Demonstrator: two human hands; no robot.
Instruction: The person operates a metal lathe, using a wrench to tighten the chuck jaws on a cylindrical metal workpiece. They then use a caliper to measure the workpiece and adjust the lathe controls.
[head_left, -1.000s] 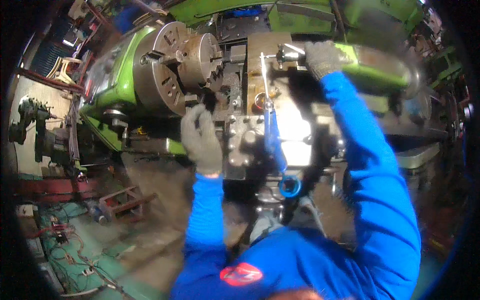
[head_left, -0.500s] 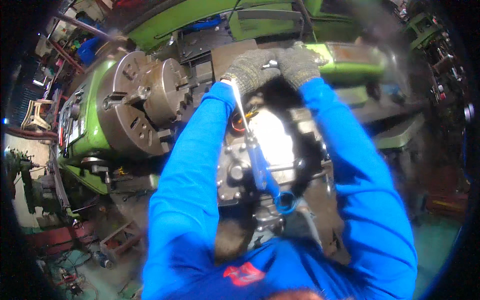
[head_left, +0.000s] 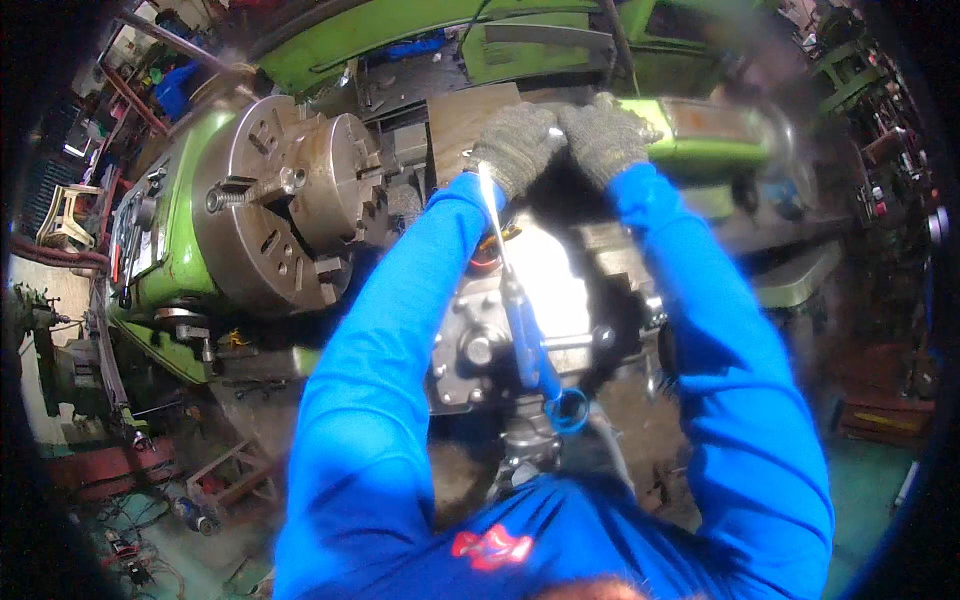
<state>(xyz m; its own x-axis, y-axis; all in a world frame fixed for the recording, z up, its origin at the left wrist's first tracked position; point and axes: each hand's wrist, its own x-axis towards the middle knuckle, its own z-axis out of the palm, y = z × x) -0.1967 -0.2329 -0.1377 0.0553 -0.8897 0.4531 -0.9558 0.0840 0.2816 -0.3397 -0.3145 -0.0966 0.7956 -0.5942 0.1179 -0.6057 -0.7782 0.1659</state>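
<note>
Both my hands wear grey knitted gloves and meet in front of me, above the lathe bed. My left hand (head_left: 515, 145) is closed, with its fingers curled toward the right. Close beside it my right hand (head_left: 605, 142) is curled as well. A small bright metal bit shows between them, but what they grip is mostly hidden. Below my hands a blue-handled tool (head_left: 527, 335) with a long thin shiny shaft rests over a grey metal housing (head_left: 455, 340) with bolts and a round knob. A blue loop hangs at the tool's lower end.
To the left stands the lathe's large slotted faceplate (head_left: 250, 205), with a jawed chuck (head_left: 335, 180) beside it. A brown flat board (head_left: 450, 125) lies behind my left hand. The green machine part (head_left: 700, 130) is at the right. A white stool (head_left: 72, 215) stands far left.
The whole view has shifted slightly. My left hand has moved a little to the right. Both hands remain close together and curled.
</note>
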